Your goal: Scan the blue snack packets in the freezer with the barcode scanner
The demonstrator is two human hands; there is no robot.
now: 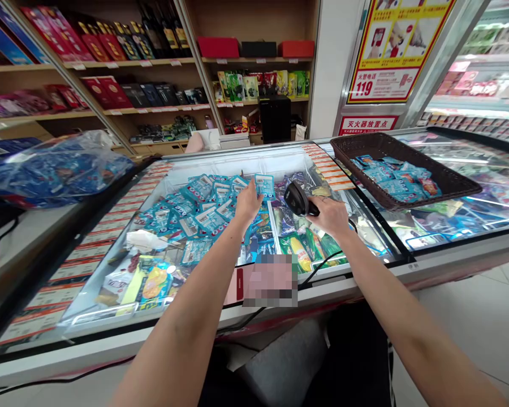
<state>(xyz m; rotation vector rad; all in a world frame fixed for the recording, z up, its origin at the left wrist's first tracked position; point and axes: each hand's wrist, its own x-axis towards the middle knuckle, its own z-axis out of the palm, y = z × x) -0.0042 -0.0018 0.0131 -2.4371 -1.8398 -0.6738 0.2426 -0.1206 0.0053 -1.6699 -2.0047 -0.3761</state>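
My left hand (250, 202) pinches a small blue snack packet (264, 186) by its edge, its barcode side facing up. Fingers wrapped round the handle, my right hand (331, 216) holds a black barcode scanner (297, 199), its head close to the packet's right side. Many similar blue packets (212, 220) lie in a loose pile on the freezer's glass top, left of my hands. A black cable (328, 259) runs below my right hand toward the front edge.
A brown woven basket (360, 141) with more blue packets stands at the right. A clear plastic bag (55, 172) of blue packets lies at the left. A partly blurred pink object (237, 288) rests at the freezer's front edge. Stocked shelves (148, 107) stand behind.
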